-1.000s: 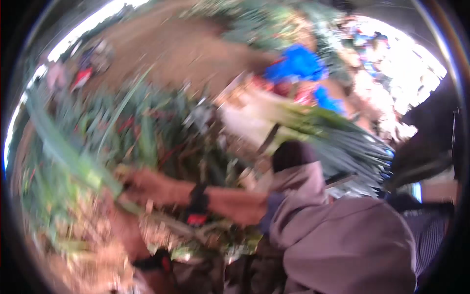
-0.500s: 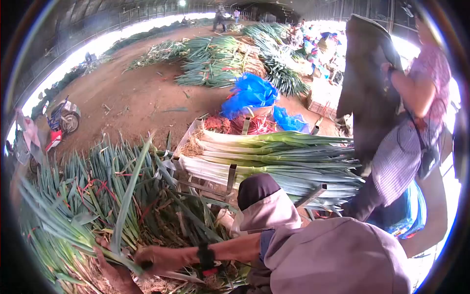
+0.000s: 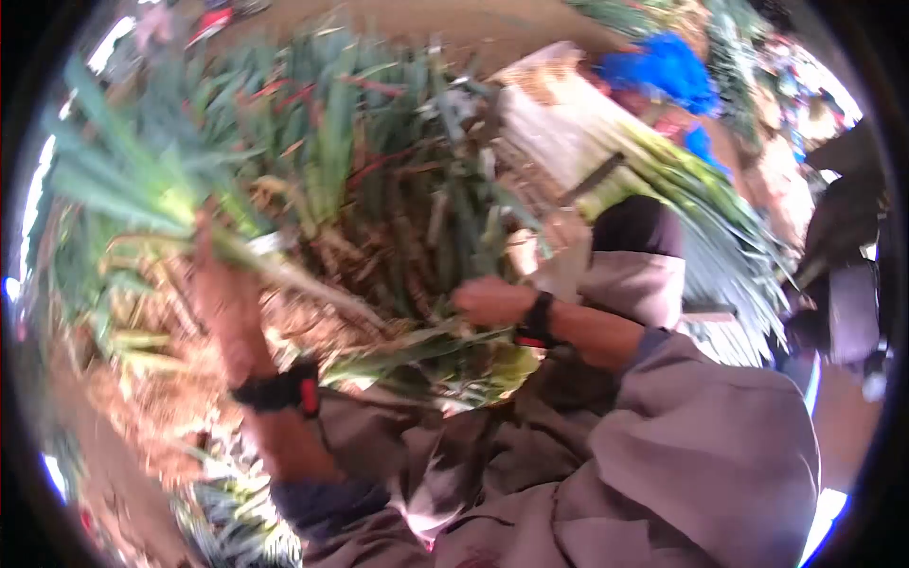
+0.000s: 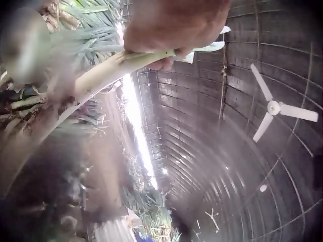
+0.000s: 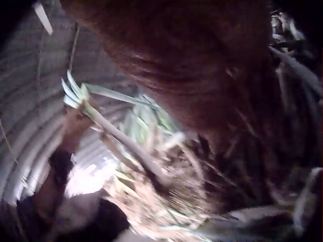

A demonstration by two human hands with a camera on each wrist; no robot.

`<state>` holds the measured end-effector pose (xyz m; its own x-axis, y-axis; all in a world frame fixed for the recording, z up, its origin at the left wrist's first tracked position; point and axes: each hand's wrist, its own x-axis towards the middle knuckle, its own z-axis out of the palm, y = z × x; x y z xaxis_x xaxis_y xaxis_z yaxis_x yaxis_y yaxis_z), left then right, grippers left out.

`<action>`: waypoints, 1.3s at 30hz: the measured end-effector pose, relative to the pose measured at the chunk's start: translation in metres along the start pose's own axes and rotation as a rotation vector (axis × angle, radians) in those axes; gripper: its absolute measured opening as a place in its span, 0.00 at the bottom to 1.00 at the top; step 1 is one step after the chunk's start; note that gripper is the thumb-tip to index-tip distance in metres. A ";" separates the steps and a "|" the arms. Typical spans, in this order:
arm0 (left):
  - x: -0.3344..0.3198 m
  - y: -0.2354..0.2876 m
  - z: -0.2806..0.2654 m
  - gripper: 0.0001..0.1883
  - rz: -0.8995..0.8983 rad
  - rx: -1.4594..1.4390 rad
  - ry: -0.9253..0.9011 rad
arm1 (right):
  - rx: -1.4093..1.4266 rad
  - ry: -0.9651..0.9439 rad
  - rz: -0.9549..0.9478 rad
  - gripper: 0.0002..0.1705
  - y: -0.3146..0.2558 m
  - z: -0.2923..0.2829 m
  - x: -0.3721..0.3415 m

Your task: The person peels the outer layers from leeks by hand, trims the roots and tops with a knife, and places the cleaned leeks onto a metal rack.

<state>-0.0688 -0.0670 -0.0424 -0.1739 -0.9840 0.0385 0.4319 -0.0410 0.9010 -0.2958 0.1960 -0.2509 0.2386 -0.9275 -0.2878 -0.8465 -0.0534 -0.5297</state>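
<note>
My left hand (image 3: 227, 303) grips a large leek (image 3: 317, 287) around its green part. The pale stalk slants down to the right, and the leaves fan out to the upper left. Up close in the left wrist view, the fingers of the left hand (image 4: 176, 27) wrap the leek (image 4: 103, 75). My right hand (image 3: 492, 301) is apart from that stalk, low over loose green leaves (image 3: 417, 348). Dark and large, the right hand (image 5: 186, 65) fills the top of the right wrist view; its fingertips are in shadow, and I cannot tell whether they hold a leaf.
A dense bank of standing leeks (image 3: 331, 142) with red ties lies ahead. Trimmed leeks (image 3: 606, 161) are stacked on a rack to the right, beside blue netting (image 3: 663, 71). Dry peelings (image 3: 151, 407) cover the ground at left. A ceiling fan (image 4: 274, 108) hangs overhead.
My right hand has moved right, away from the left hand and the leek they were both at. The left hand keeps its grip on the leek. The head view has tilted downward.
</note>
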 end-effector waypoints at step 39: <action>0.000 0.006 0.005 0.22 -0.015 -0.201 -0.220 | 0.378 0.951 -0.368 0.21 -0.167 -0.188 0.114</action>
<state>-0.0712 -0.0662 -0.0350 -0.3595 -0.9228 0.1384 0.5909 -0.1103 0.7992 -0.2168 0.0297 -0.0456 -0.1563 -0.7933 0.5884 -0.5586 -0.4203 -0.7151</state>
